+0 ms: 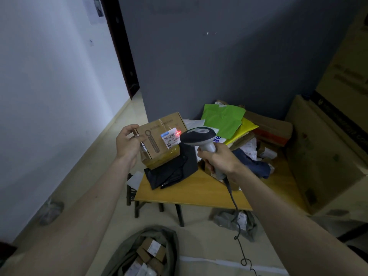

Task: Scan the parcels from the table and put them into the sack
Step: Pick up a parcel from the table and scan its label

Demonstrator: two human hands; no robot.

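Wooden table (pixel 191 193): set against a grey wall; its far part is heaped with parcels. Listed in the heap: green mailer (pixel 223 118), yellow mailer (pixel 246 129), brown carton (pixel 268 128), dark blue bag (pixel 253 164). A black bag (pixel 173 168) is laid at the near left of the table. Large cardboard boxes (pixel 326 152) are stacked at the right. Sack (pixel 151 253): open on the floor below, small boxes seen inside.

Cardboard parcel (pixel 159 134): held above the table's left end, label (pixel 171 137) turned toward the scanner, a red light line seen on the label.

Left hand (pixel 127 143): fingers and thumb curled round the parcel's left edge.

Right hand (pixel 218 159): closed round the grip of the barcode scanner (pixel 199 138), whose head is just beside the label; its cable (pixel 237 214) is trailed to the floor.
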